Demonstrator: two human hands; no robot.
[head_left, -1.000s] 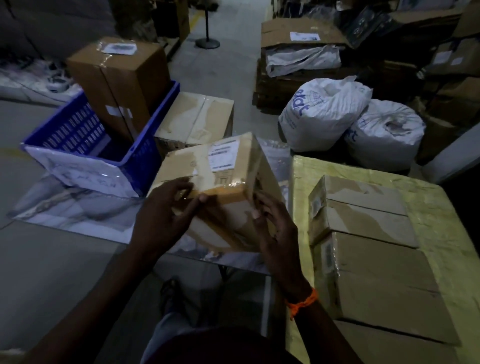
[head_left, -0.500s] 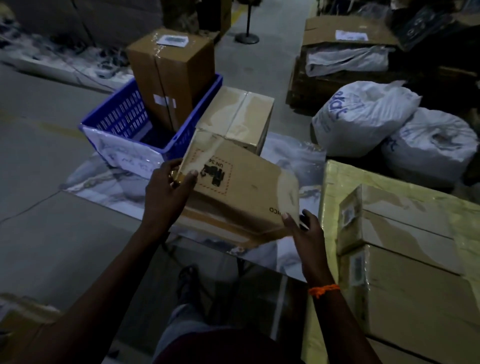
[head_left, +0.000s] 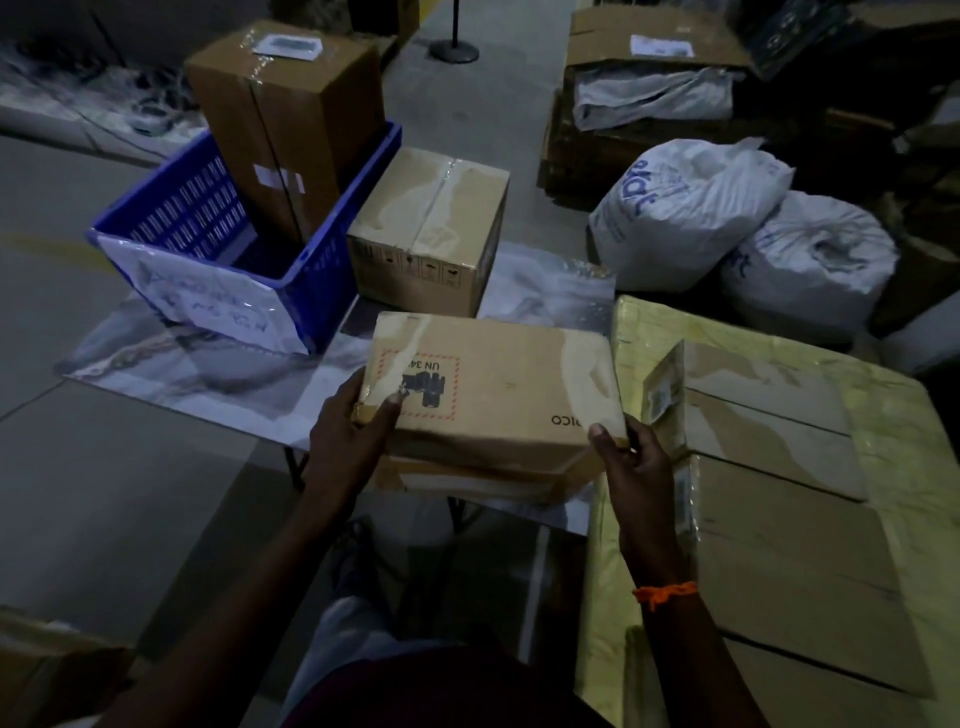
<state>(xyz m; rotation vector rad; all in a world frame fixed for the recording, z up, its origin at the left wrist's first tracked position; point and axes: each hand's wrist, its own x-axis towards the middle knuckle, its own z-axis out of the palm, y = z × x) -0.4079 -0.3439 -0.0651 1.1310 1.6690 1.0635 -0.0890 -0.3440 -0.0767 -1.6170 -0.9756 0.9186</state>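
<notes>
Holding a flat cardboard box (head_left: 498, 395) by its two near corners, broad face up, with a red-framed UN label (head_left: 423, 387) at the left end of that face. Gripping the near left corner with the left hand (head_left: 353, 431), thumb laid on top at the label's edge, fingers curled underneath. Pinching the near right corner with the right hand (head_left: 636, 462), thumb on the top edge, an orange thread (head_left: 665, 591) round that wrist. Placed over the near edge of the counter (head_left: 208, 374), just left of a yellow-wrapped bundle (head_left: 883, 415); cannot tell whether touching the counter or held clear of it. Standing farther back on the counter, just beside each other: a blue crate (head_left: 322, 260) with a tall taped box (head_left: 291, 119) upright inside, and a smaller sealed box (head_left: 431, 228). Lying on the yellow-wrapped bundle, edge to edge: a brown box (head_left: 769, 410) and a larger box (head_left: 779, 545). Slumped together beyond that bundle: two white sacks (head_left: 685, 208).
</notes>
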